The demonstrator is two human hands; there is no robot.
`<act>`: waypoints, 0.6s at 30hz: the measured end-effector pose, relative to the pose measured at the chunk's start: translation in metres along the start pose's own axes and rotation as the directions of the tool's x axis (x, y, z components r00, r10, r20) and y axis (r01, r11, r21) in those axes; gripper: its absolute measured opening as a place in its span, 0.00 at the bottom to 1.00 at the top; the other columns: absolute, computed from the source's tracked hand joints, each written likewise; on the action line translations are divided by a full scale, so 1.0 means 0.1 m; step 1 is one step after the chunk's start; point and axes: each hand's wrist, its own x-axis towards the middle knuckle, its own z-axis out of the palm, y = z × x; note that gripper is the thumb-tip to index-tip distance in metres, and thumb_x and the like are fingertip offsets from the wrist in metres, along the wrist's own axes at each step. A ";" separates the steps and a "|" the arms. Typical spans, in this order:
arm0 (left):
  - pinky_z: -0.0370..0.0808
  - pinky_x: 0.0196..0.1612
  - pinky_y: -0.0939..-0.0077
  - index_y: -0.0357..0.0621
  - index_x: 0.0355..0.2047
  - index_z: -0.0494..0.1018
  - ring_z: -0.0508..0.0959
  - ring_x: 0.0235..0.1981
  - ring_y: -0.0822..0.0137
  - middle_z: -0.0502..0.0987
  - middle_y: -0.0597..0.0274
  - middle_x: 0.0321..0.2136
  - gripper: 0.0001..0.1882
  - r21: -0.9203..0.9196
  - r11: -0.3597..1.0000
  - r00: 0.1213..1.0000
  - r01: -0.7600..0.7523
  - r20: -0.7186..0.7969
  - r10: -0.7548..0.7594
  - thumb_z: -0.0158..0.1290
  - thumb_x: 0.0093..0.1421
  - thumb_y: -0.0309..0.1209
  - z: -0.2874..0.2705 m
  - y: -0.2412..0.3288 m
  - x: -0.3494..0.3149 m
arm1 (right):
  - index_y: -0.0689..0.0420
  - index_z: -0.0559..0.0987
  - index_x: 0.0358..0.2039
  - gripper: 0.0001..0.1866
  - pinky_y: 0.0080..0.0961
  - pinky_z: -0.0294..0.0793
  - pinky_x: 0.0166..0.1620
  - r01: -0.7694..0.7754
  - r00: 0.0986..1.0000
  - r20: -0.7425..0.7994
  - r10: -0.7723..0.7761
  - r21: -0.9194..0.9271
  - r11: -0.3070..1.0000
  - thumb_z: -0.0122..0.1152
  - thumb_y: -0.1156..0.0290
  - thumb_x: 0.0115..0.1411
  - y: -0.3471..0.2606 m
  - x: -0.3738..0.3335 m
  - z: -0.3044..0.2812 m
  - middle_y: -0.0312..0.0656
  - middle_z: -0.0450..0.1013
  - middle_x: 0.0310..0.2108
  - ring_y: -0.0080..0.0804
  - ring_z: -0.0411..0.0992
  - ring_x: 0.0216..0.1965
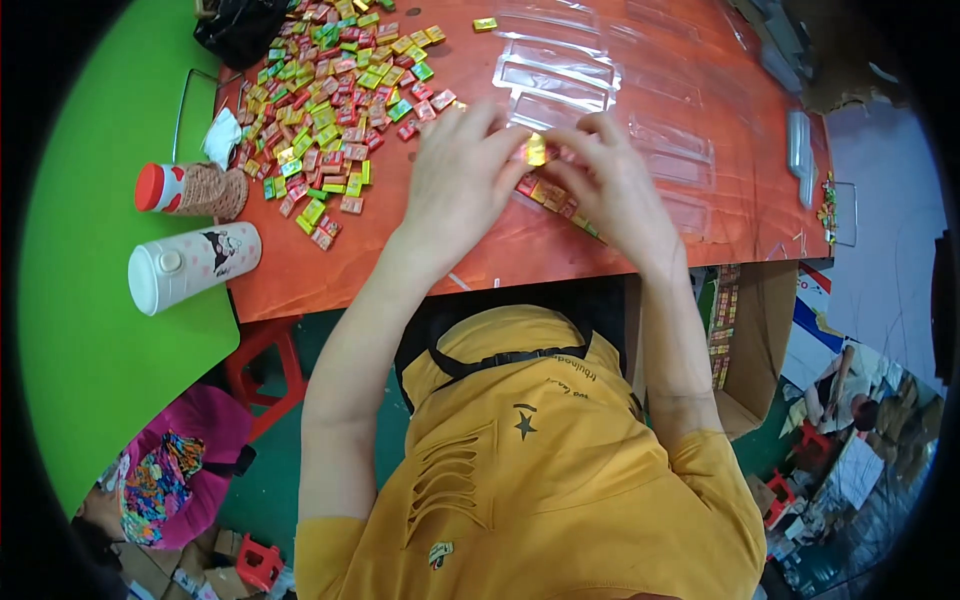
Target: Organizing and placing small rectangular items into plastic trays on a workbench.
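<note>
Above the orange-red tabletop, my left hand and my right hand meet with bent fingers. A shiny yellow wrapped candy shows between their fingertips, and both hands seem to pinch it. Something pinkish by the right fingers is partly hidden. Right below, a row of wrapped candies lies in a clear plastic tray, partly covered by my right hand. To the left spreads a large heap of small red, yellow, pink and green wrapped candies. Clear compartment trays lie beyond my hands.
More clear trays cover the table's right side. At the left, a white flask and a red-lidded jar stand by the heap. A cardboard box with rows of candies sits below the right front edge. Another person is at lower left.
</note>
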 end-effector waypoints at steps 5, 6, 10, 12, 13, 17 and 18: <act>0.73 0.54 0.54 0.50 0.45 0.85 0.77 0.50 0.53 0.77 0.57 0.44 0.13 -0.037 0.997 0.992 -0.070 0.101 0.073 0.65 0.60 0.36 0.40 -0.11 0.58 | 0.56 0.82 0.56 0.17 0.39 0.80 0.50 -0.099 0.994 -0.043 0.097 -0.043 0.994 0.67 0.74 0.66 0.38 0.10 -0.18 0.51 0.74 0.48 0.50 0.79 0.47; 0.73 0.55 0.54 0.50 0.46 0.85 0.77 0.51 0.54 0.76 0.57 0.44 0.14 -0.042 0.997 0.983 -0.059 0.170 0.065 0.65 0.60 0.37 0.44 -0.15 0.65 | 0.57 0.81 0.56 0.17 0.39 0.80 0.50 -0.133 0.991 -0.040 0.131 -0.049 0.990 0.67 0.74 0.66 0.42 0.10 -0.16 0.52 0.74 0.49 0.50 0.79 0.48; 0.76 0.53 0.56 0.48 0.49 0.85 0.79 0.48 0.53 0.76 0.54 0.45 0.17 -0.169 0.985 0.976 0.032 0.218 0.006 0.67 0.59 0.35 0.43 -0.21 0.68 | 0.60 0.81 0.55 0.16 0.39 0.79 0.50 -0.142 0.986 -0.100 0.137 -0.047 0.989 0.65 0.73 0.68 0.45 0.03 -0.16 0.52 0.73 0.50 0.50 0.79 0.48; 0.79 0.51 0.58 0.44 0.46 0.84 0.80 0.45 0.51 0.77 0.53 0.43 0.15 -0.340 0.935 0.991 0.098 0.119 -0.060 0.66 0.58 0.28 0.39 -0.21 0.64 | 0.61 0.80 0.55 0.16 0.40 0.79 0.50 -0.143 0.984 -0.118 0.136 -0.055 0.988 0.65 0.73 0.68 0.43 0.01 -0.21 0.53 0.74 0.49 0.52 0.79 0.47; 0.79 0.51 0.58 0.44 0.46 0.84 0.80 0.45 0.51 0.77 0.53 0.43 0.15 -0.339 0.935 0.990 0.101 0.122 -0.063 0.66 0.58 0.28 0.42 -0.25 0.62 | 0.61 0.80 0.56 0.17 0.41 0.79 0.49 -0.137 0.983 -0.135 0.127 -0.067 0.988 0.64 0.73 0.68 0.43 0.01 -0.22 0.53 0.74 0.48 0.53 0.79 0.46; 0.78 0.50 0.56 0.39 0.39 0.84 0.80 0.44 0.51 0.79 0.53 0.40 0.09 -0.194 0.981 1.000 0.009 0.025 -0.005 0.63 0.58 0.25 0.49 -0.34 0.53 | 0.61 0.81 0.54 0.15 0.42 0.79 0.48 -0.109 0.993 -0.068 0.100 -0.135 0.985 0.63 0.75 0.68 0.55 0.03 -0.15 0.54 0.75 0.46 0.55 0.79 0.45; 0.78 0.50 0.55 0.38 0.37 0.83 0.80 0.44 0.51 0.79 0.53 0.39 0.07 -0.127 0.992 0.999 -0.024 0.018 0.027 0.61 0.58 0.24 0.49 -0.33 0.51 | 0.60 0.82 0.53 0.14 0.43 0.79 0.47 -0.091 0.994 -0.069 0.079 -0.194 0.977 0.62 0.76 0.68 0.54 0.04 -0.13 0.54 0.75 0.44 0.56 0.78 0.44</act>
